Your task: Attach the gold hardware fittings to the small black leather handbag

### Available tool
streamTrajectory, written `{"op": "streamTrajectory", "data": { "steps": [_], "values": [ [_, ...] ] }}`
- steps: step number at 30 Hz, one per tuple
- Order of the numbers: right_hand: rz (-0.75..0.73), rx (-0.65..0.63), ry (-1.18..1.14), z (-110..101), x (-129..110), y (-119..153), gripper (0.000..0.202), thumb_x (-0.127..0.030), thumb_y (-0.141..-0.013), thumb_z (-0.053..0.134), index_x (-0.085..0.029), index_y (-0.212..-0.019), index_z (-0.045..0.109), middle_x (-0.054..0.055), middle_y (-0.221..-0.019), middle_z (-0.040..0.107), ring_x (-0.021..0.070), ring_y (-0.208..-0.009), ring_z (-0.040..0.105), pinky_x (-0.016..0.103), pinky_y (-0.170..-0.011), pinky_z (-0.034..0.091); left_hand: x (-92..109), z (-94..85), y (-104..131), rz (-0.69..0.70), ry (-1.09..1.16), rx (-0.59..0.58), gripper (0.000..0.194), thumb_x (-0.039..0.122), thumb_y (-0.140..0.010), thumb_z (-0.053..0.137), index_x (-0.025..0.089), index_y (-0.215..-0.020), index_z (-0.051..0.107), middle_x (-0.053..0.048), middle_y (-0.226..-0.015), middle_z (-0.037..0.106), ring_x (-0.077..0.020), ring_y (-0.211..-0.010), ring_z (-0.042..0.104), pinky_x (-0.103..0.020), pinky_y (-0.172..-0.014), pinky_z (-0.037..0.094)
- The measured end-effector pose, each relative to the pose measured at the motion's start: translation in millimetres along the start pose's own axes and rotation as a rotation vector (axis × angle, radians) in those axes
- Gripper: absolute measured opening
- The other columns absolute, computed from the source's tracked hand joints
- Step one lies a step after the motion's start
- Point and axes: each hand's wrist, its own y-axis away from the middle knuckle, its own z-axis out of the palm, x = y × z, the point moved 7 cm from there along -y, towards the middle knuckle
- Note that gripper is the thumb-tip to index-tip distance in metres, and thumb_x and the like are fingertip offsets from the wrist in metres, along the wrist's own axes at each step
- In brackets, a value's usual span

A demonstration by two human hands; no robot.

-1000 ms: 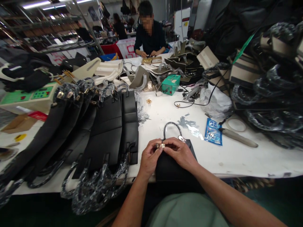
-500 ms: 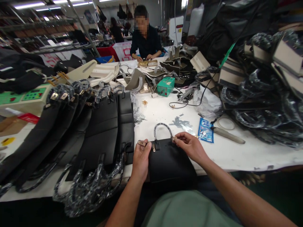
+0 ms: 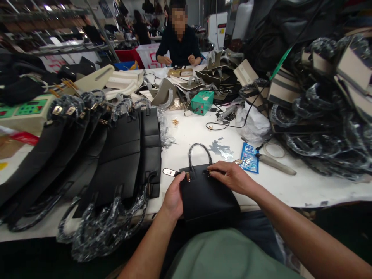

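Observation:
A small black handbag point(image 3: 207, 197) rests at the table's front edge before me, its plastic-wrapped handle point(image 3: 200, 145) standing up. My left hand point(image 3: 174, 195) grips the bag's upper left edge, thumb near a gold turn-lock point(image 3: 188, 176). Past that thumb sticks out a strap end with a metal plate point(image 3: 171, 172). At the bag's upper right, my right hand point(image 3: 231, 176) pinches a small metal clasp point(image 3: 209, 172), mostly hidden by the fingertips. Behind this hand another metal-plated strap end point(image 3: 238, 162) shows.
Black bag panels point(image 3: 119, 155) with wrapped handles are heaped on the left, more bag pieces point(image 3: 308, 104) on the right. On the white table lie flat metal plates point(image 3: 222, 149), a green box point(image 3: 202, 102), a blue packet point(image 3: 249, 158) and a grey-handled tool point(image 3: 277, 164). A person point(image 3: 178, 42) sits opposite.
My right fingers have shifted slightly left and down on the clasp. The left strap end now extends beyond my left thumb. The person opposite has moved their hands apart.

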Motion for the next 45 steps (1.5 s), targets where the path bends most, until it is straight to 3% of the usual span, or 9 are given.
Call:
{"op": "streamTrajectory", "data": {
  "steps": [6,12,21,29,34,38,45],
  "values": [
    [-0.022,0.031,0.047,-2.2,1.6,-5.6,0.025,-0.029,-0.094,0.056,-0.028,-0.114,0.071,0.005,-0.105,0.071,0.0229,-0.097,0.065,0.038,-0.091,0.050,1.7,6.0,-9.1,0.045,0.011,-0.092,0.051,0.048,-0.088,0.055,0.013,-0.123,0.064,-0.013,-0.105,0.076,-0.0326,-0.105,0.069,-0.052,-0.104,0.046],
    [-0.034,0.022,0.086,-0.5,-0.9,-14.6,0.026,-0.029,-0.096,0.053,-0.027,-0.115,0.071,0.006,-0.101,0.070,0.0224,-0.094,0.065,0.037,-0.087,0.051,0.6,10.2,-11.6,-0.006,0.031,-0.136,0.061,0.057,-0.088,0.051,0.012,-0.129,0.060,-0.016,-0.110,0.074,-0.0344,-0.109,0.067,-0.054,-0.105,0.044],
    [-0.091,-0.086,0.234,10.2,-4.9,-30.0,0.027,-0.027,-0.097,0.051,-0.028,-0.117,0.070,0.007,-0.102,0.068,0.0225,-0.092,0.065,0.035,-0.086,0.051,0.5,6.5,-13.4,-0.018,0.054,-0.124,0.065,0.062,-0.087,0.051,0.014,-0.130,0.059,-0.015,-0.110,0.074,-0.0339,-0.111,0.066,-0.052,-0.105,0.045],
    [-0.184,-0.270,0.413,23.9,-13.1,-40.5,0.028,-0.022,-0.097,0.048,-0.026,-0.114,0.070,0.008,-0.102,0.068,0.0222,-0.090,0.065,0.031,-0.079,0.050,0.9,7.0,-14.5,-0.009,0.077,-0.149,0.065,0.063,-0.086,0.052,0.015,-0.129,0.059,-0.014,-0.110,0.074,-0.0336,-0.110,0.067,-0.052,-0.104,0.045],
    [-0.201,-0.327,0.366,24.9,-9.4,-42.2,0.029,-0.023,-0.096,0.051,-0.027,-0.118,0.069,0.008,-0.104,0.069,0.0231,-0.094,0.066,0.032,-0.082,0.050,1.5,5.8,-12.0,-0.004,0.092,-0.135,0.065,0.063,-0.086,0.052,0.015,-0.128,0.060,-0.014,-0.109,0.074,-0.0345,-0.110,0.066,-0.053,-0.104,0.045],
    [-0.123,-0.220,0.240,12.7,-2.1,-41.4,0.030,-0.026,-0.094,0.056,-0.030,-0.122,0.067,0.004,-0.112,0.070,0.0231,-0.100,0.066,0.036,-0.091,0.050,0.5,4.3,-11.5,-0.012,0.120,-0.146,0.065,0.063,-0.086,0.051,0.014,-0.128,0.060,-0.015,-0.109,0.074,-0.0348,-0.111,0.066,-0.053,-0.104,0.045],
    [0.010,-0.134,0.077,-2.5,1.9,-39.1,0.020,-0.029,-0.091,0.060,-0.026,-0.107,0.071,0.002,-0.102,0.072,0.0208,-0.092,0.066,0.033,-0.084,0.051,2.3,6.7,-10.3,-0.035,0.146,-0.185,0.068,0.064,-0.087,0.048,0.012,-0.130,0.058,-0.017,-0.111,0.073,-0.0359,-0.113,0.065,-0.054,-0.105,0.043]
  ]
}}
